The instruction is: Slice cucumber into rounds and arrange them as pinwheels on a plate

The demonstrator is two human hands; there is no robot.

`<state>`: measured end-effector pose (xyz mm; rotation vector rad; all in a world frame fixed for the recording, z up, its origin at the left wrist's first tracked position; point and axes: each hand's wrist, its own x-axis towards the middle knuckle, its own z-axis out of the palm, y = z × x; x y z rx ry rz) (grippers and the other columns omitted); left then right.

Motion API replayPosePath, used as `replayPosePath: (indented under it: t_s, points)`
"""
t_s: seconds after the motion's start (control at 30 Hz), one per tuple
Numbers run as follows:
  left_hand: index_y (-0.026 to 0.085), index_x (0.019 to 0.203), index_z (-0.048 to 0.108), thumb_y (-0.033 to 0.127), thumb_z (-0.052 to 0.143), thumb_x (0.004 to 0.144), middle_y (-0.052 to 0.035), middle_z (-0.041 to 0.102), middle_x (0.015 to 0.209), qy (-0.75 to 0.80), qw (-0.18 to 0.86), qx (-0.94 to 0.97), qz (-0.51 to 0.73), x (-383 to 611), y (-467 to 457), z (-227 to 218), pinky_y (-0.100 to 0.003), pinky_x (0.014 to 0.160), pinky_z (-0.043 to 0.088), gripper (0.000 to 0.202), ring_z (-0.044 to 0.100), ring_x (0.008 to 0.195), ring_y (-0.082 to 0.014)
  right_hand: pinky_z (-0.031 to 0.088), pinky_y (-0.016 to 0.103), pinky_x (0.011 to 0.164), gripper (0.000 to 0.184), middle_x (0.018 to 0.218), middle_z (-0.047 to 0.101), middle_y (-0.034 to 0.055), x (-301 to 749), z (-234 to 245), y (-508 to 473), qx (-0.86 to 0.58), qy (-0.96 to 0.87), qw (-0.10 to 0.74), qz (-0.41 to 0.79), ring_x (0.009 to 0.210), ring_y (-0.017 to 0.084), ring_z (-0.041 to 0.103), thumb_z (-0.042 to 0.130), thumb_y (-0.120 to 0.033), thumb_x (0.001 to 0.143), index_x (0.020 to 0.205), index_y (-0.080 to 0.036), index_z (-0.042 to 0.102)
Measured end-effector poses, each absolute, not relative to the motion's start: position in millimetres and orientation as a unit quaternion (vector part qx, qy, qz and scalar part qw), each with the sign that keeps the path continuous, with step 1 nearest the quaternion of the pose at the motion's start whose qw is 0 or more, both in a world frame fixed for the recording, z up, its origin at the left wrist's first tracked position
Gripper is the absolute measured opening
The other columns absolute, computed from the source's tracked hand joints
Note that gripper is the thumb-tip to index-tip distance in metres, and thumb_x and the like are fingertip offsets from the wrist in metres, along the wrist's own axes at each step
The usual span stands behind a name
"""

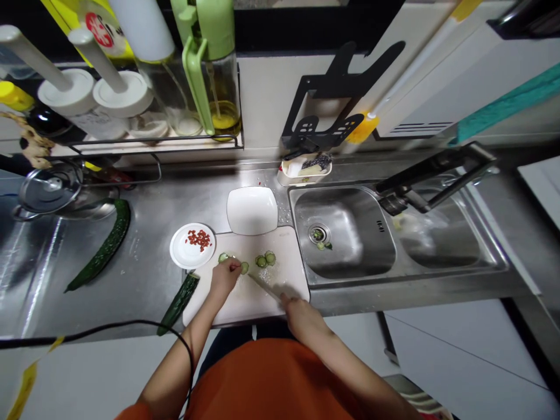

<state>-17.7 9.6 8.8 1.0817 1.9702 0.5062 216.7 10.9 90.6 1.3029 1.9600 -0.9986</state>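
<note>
Cucumber duty at the white cutting board, which sits on the steel counter right up against the sink. Our left hand has its fingers bunched down on a cucumber stub near the board's far left corner. Most of it is hidden under the fingertips, so we can't tell how much is left. Our right hand is closed round the handle of the knife, with the blade angled across the board and its tip toward the stub. The hands are well apart, with only the blade between them. A few cut slices lie just to the right of the stub.

Our take on doing this bit well: with a stub that short, we'd curl the fingertips back so the knuckles face the blade. We'd plant the knife tip on the board and rock it rather than chop. Slow, even strokes should give even rounds. The slices look close to the blade's path, so we'd nudge them aside.

Other stuff around: a cut cucumber half hangs off the board's left edge, and a whole cucumber lies further left. A small plate of red bits touches the board's corner, and a square white dish sits just behind the board.
</note>
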Motion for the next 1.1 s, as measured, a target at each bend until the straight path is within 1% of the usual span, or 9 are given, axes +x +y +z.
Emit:
replayPosePath:
  t_s: [0.27,0.4,0.47,0.53,0.6,0.77,0.83,0.97,1.1]
  points:
    - [0.021,0.073,0.069,0.025,0.056,0.076,0.0019,0.068,0.07,0.797,0.384,0.422,0.196,-18.9,1.5,10.3,-0.02,0.066,0.04,0.014,0.06,0.067,-0.011,0.042,0.026,0.065,0.048,0.097,0.067,0.0114,200.3,95.1,13.9,0.489,0.748,0.285,-0.348,0.091,0.022,0.065,0.034,0.003,0.076,0.116,-0.017,0.051]
    - [0.02,0.072,0.067,0.022,0.056,0.075,0.0015,0.067,0.069,0.798,0.379,0.429,0.189,-18.5,-0.8,11.2,-0.02,0.065,0.039,0.011,0.059,0.065,-0.0108,0.042,0.026,0.064,0.047,0.097,0.067,0.011,193.8,91.8,13.3,0.492,0.754,0.284,-0.331,0.089,0.023,0.065,0.034,0.002,0.076,0.115,-0.016,0.051]
    - [0.02,0.079,0.066,0.02,0.057,0.075,0.0018,0.066,0.068,0.796,0.383,0.428,0.19,-18.6,-1.2,12.1,-0.02,0.065,0.039,0.01,0.058,0.064,-0.0103,0.042,0.027,0.063,0.046,0.096,0.067,0.0114,193.1,90.5,13.0,0.495,0.753,0.285,-0.328,0.088,0.023,0.065,0.033,0.002,0.077,0.116,-0.016,0.051]
    - [0.02,0.089,0.066,0.018,0.057,0.075,0.002,0.065,0.069,0.791,0.387,0.436,0.188,-18.8,-1.0,13.4,-0.02,0.065,0.039,0.017,0.057,0.063,-0.0099,0.042,0.027,0.063,0.046,0.095,0.067,0.0117,193.4,89.6,12.7,0.495,0.753,0.286,-0.327,0.088,0.023,0.066,0.032,0.001,0.078,0.115,-0.016,0.051]
    - [0.021,0.095,0.066,0.019,0.057,0.076,0.0018,0.064,0.07,0.775,0.393,0.458,0.185,-19.0,-0.5,15.1,-0.02,0.065,0.038,0.021,0.056,0.063,-0.0098,0.042,0.028,0.063,0.046,0.095,0.067,0.0119,193.7,88.9,12.5,0.494,0.752,0.289,-0.327,0.088,0.024,0.066,0.032,0.001,0.078,0.116,-0.016,0.051]
    - [0.02,0.079,0.064,0.017,0.057,0.076,0.0017,0.063,0.071,0.756,0.389,0.491,0.189,-20.0,0.0,16.9,-0.019,0.063,0.037,0.009,0.055,0.063,-0.0093,0.043,0.028,0.065,0.045,0.097,0.067,0.0125,193.7,89.4,12.3,0.496,0.747,0.289,-0.335,0.09,0.024,0.065,0.032,0.0,0.079,0.117,-0.016,0.051]
    - [0.02,0.077,0.064,0.016,0.057,0.075,0.002,0.064,0.069,0.76,0.39,0.484,0.188,-20.4,-0.5,15.4,-0.019,0.063,0.037,0.008,0.055,0.063,-0.0093,0.043,0.028,0.066,0.046,0.097,0.067,0.0122,193.4,90.5,12.3,0.499,0.746,0.288,-0.334,0.089,0.023,0.065,0.033,0.0,0.079,0.117,-0.016,0.051]
    - [0.021,0.086,0.067,0.018,0.056,0.075,0.002,0.067,0.071,0.777,0.398,0.443,0.206,-21.1,-2.7,8.8,-0.02,0.065,0.04,0.016,0.058,0.064,-0.0101,0.043,0.028,0.066,0.045,0.098,0.067,0.0114,192.7,92.8,12.2,0.505,0.742,0.294,-0.33,0.089,0.023,0.065,0.033,0.0,0.079,0.117,-0.017,0.05]
    - [0.021,0.092,0.069,0.024,0.056,0.075,0.0014,0.069,0.074,0.795,0.393,0.395,0.241,-21.5,-4.5,1.1,-0.02,0.067,0.043,0.021,0.062,0.068,-0.0118,0.043,0.028,0.066,0.044,0.099,0.066,0.011,191.6,92.3,11.7,0.506,0.74,0.288,-0.335,0.088,0.022,0.065,0.033,-0.001,0.079,0.116,-0.018,0.05]
